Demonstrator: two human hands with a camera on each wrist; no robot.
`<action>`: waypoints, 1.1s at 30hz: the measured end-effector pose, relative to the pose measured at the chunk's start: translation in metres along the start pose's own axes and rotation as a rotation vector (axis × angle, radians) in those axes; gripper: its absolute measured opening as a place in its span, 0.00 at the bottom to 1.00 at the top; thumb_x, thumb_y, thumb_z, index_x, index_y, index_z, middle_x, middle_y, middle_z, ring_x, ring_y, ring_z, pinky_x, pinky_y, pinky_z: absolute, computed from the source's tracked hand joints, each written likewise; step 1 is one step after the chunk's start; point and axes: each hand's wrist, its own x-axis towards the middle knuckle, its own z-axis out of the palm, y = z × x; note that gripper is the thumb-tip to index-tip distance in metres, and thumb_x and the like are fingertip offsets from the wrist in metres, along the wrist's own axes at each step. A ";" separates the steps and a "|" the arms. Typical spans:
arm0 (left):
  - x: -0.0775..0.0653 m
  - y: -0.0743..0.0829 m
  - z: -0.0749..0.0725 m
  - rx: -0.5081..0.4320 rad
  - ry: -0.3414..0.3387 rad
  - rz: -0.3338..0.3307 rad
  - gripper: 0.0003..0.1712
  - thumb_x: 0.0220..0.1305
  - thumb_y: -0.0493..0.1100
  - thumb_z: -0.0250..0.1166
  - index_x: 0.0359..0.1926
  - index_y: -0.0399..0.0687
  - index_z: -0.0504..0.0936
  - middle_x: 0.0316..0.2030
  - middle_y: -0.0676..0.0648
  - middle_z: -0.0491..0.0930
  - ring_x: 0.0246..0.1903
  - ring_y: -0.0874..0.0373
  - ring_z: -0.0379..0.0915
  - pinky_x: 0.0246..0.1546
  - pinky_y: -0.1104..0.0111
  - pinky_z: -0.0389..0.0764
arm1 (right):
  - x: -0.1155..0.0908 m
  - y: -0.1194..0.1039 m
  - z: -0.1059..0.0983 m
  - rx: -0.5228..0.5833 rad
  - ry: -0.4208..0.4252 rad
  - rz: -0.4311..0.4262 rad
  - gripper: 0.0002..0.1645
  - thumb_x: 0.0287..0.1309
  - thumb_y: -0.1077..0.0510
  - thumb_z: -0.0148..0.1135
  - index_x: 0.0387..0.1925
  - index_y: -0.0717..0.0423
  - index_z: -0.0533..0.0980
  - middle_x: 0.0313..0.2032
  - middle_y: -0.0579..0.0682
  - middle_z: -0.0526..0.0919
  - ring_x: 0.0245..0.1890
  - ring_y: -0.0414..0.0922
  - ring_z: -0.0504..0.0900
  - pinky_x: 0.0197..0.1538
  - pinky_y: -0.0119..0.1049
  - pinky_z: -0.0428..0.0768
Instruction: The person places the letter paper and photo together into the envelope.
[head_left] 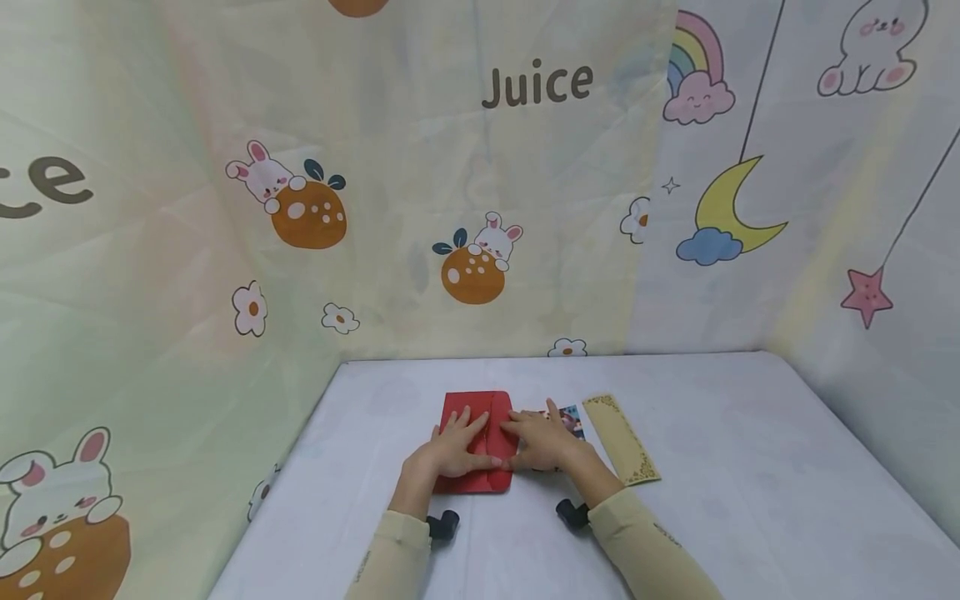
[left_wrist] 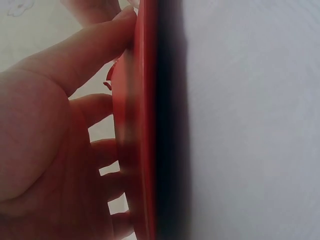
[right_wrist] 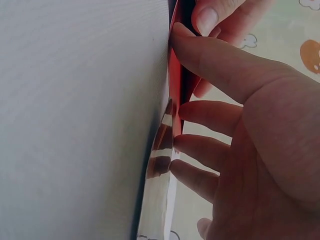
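Red envelope [head_left: 492,437] lies at the lower centre of the frame, left hand [head_left: 452,451] and right hand [head_left: 543,438] resting on it, fingers spread apart; rightward, a printed card [head_left: 574,418], then a gold strip [head_left: 621,440]; beyond, patterned cloth [head_left: 555,183].

Enclosed on three sides by cloth left wall [head_left: 112,275], back wall [head_left: 555,183] and right wall [head_left: 813,267]; tinted pale yellow-green on left and behind, whitish on right; printed with "Juice" lettering [head_left: 537,85], rabbits [head_left: 267,177], orange fruit [head_left: 309,218] and white flowers [head_left: 250,308]; toward right, adorned with rainbow [head_left: 701,40], yellow moon [head_left: 716,196] and pink star [head_left: 867,297]; furnished with white-covered bench [head_left: 750,467], set close to back wall; softly lit.
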 end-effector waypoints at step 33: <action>-0.002 0.009 -0.001 -0.059 0.012 0.003 0.52 0.59 0.58 0.75 0.80 0.69 0.60 0.82 0.35 0.51 0.81 0.30 0.38 0.74 0.29 0.48 | -0.003 -0.001 -0.002 -0.020 0.010 0.008 0.44 0.54 0.36 0.76 0.70 0.46 0.76 0.74 0.51 0.73 0.76 0.52 0.67 0.79 0.70 0.39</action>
